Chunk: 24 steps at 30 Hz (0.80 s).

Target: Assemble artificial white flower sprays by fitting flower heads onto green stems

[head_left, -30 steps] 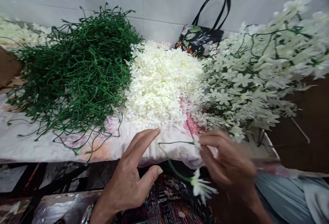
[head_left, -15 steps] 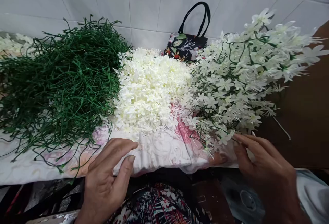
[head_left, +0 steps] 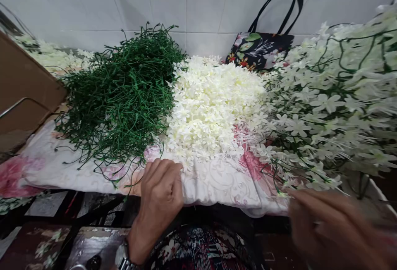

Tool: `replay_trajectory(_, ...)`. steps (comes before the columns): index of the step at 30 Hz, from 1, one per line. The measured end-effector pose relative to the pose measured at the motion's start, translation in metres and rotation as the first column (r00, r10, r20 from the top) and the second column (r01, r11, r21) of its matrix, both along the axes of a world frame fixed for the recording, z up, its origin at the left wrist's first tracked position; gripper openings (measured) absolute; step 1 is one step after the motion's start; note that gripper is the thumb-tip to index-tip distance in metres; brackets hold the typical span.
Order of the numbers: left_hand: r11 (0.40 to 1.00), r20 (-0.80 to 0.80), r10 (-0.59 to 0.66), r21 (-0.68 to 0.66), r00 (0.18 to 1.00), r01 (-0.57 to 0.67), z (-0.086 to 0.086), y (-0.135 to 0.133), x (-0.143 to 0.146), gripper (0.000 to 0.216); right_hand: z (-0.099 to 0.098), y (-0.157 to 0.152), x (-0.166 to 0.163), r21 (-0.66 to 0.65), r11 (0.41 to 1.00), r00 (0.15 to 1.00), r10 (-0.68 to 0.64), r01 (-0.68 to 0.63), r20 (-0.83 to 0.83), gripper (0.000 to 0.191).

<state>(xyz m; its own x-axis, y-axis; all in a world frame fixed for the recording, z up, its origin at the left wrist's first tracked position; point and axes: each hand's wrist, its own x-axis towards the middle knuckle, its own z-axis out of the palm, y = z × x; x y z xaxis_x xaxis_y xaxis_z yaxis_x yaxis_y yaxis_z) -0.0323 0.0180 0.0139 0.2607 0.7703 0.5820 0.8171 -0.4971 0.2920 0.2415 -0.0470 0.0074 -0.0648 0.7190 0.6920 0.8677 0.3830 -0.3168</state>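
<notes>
Left hand [head_left: 161, 189] curled, seemingly empty, on cloth [head_left: 217, 183], right hand [head_left: 335, 228] blurred, grip unreadable

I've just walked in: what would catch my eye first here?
A tangled heap of green stems sits at the left of the cloth, with a pile of loose white blossoms beside it in the middle. Flowering sprays spread over the right, just above the blurred right hand. The left hand rests curled on the cloth's near edge.
</notes>
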Motion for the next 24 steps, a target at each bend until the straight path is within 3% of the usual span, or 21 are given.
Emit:
replay_trajectory(1,0.999,-0.053,0.013,-0.037,0.998,-0.015,0.0,0.0,0.003,0.022,0.002,0.006,-0.017,0.067,0.997,0.995,0.028,-0.035,0.096,0.035)
replay_trajectory(4,0.986,-0.197,0.11,-0.102,0.974,-0.131,0.0,0.003,0.015,0.016,0.008,0.027,-0.057,-0.019,0.978,0.967,0.211,-0.21,0.144,0.019)
replay_trajectory(8,0.969,-0.282,0.148,-0.149,0.948,-0.196,-0.002,0.007,0.021,0.019,0.008,0.05,-0.072,-0.115,0.971,0.963,0.225,-0.209,0.15,0.014)
replay_trajectory(15,0.99,0.056,0.073,-0.126,0.996,-0.066,-0.003,0.002,0.012,0.021,0.005,0.062,-0.05,-0.137,0.988,0.965,0.1,-0.068,0.242,0.013)
replay_trajectory(19,0.99,0.251,0.035,-0.143,0.967,0.001,0.0,0.001,0.013,0.016,0.007,0.065,-0.046,-0.137,0.991,0.954,0.047,-0.007,0.296,0.015)
replay_trajectory(24,0.97,0.359,0.0,-0.227,0.933,0.088,0.002,0.001,0.021,0.015,0.005,0.069,-0.053,-0.191,0.98,0.894,0.038,0.054,0.447,0.018)
